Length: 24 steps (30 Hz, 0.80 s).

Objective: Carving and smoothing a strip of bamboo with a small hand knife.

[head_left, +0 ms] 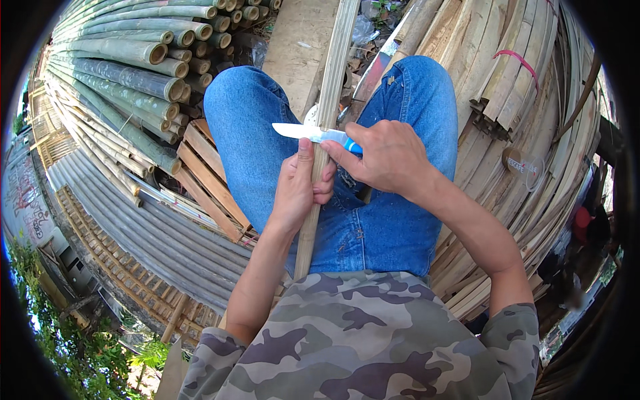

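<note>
A long, pale bamboo strip (pixel 334 73) runs lengthwise between my knees, from the top edge of the view down to my lap. My left hand (pixel 298 181) is wrapped round it just below the knife, its thumb pointing up by the blade. In my right hand (pixel 389 155) is a knife (pixel 297 131) with a blue handle. The bright blade lies across the strip, its tip to the left. My right thumb reaches along the blade near the handle. Whether the edge bites into the strip is hard to make out.
Stacked green bamboo poles (pixel 127 87) fill the far left, with reddish-brown wooden slats (pixel 210 180) beside my left knee. Split bamboo strips (pixel 487 193) lie on the right, one bundle tied with a pink band (pixel 523 61). A clear plastic cup (pixel 523 167) rests among them. A flat board (pixel 293 47) lies ahead.
</note>
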### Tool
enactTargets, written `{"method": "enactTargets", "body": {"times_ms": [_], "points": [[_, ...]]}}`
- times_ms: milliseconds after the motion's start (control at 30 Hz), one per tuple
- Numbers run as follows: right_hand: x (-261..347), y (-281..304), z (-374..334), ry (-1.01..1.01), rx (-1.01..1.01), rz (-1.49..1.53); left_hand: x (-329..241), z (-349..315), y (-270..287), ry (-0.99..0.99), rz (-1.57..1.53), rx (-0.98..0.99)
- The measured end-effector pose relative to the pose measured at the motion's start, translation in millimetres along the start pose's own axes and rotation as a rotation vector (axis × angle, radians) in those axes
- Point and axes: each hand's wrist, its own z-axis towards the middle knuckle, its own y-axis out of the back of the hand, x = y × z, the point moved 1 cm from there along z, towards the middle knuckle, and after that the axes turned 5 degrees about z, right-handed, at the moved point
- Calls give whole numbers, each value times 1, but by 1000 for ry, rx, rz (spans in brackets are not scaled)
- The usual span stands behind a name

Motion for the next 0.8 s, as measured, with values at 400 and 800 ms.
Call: {"method": "enactTargets", "body": {"times_ms": [400, 800], "points": [[-8, 11, 11, -80, -109, 0, -13, 1, -10, 184, 65, -24], [-7, 4, -9, -26, 22, 163, 2, -6, 2, 52, -177, 40]]}}
